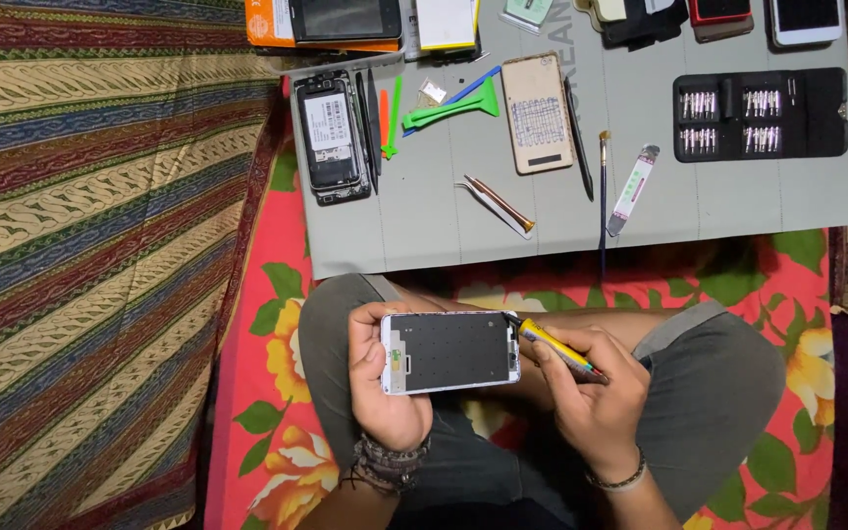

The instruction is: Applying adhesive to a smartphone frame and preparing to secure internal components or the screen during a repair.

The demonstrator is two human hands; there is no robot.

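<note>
Phone frame [451, 351], white-edged with a dark dotted middle, is lying in my left hand [385, 378], fingers clamping it. My right hand [591, 388] is squeezing one yellow screwdriver [554, 348], tip touching its corner.

Home phone-repair spot: floral bedsheet [277, 393], tool mat [640, 196].

Left hand [385, 378] cupped, right hand [586, 388] curled in pen grip

A grey mat [640, 211] holds an opened phone [331, 137], tweezers [498, 204] and a bit case [760, 115].
</note>
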